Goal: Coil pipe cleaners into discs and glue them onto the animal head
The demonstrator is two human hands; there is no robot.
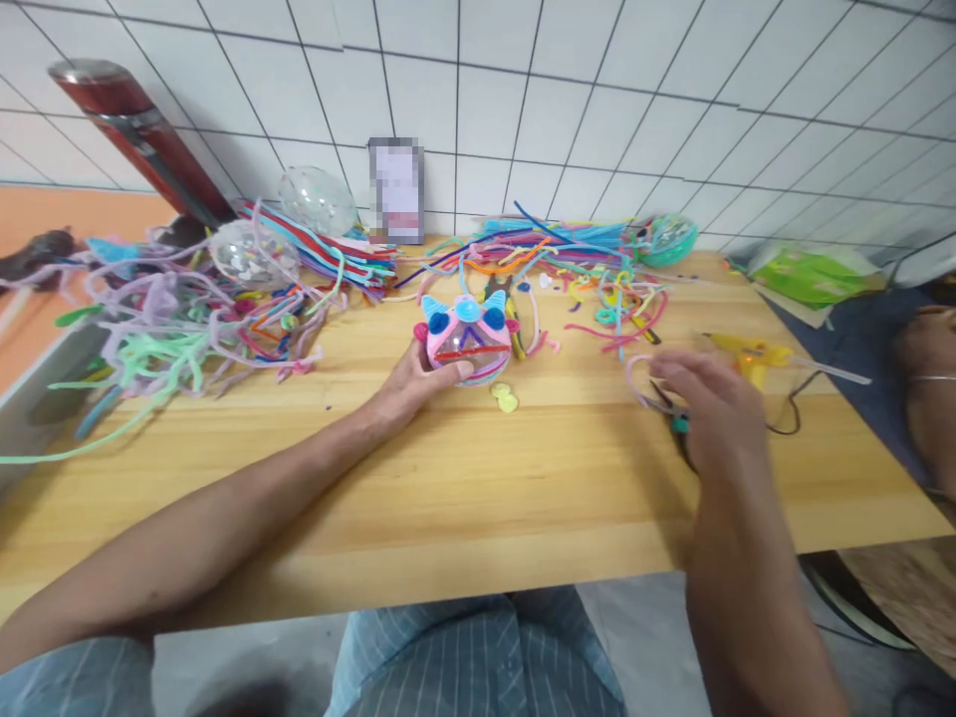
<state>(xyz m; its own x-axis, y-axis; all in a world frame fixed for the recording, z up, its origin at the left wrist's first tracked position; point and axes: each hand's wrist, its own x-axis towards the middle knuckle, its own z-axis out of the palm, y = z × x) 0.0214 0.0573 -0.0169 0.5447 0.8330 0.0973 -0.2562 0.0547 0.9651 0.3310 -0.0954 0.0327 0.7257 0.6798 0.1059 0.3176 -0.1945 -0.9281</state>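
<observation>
At the middle of the table, my left hand grips a clear ball decorated as a face, with blue horns, dark blue discs, pink trim and a red strip. Two small yellow discs lie just right of it. My right hand, blurred by motion, is over the right part of the table. Below its fingers are a curved pale pink pipe cleaner and dark-handled pliers. Whether its fingers hold anything is unclear. The yellow glue gun lies just beyond that hand.
Tangled pipe cleaners cover the left side. Bundled pipe cleaners lie along the tiled wall, near a propped phone. More pliers are behind the ball. At the left back stands a red flask. Another person's arm shows at right.
</observation>
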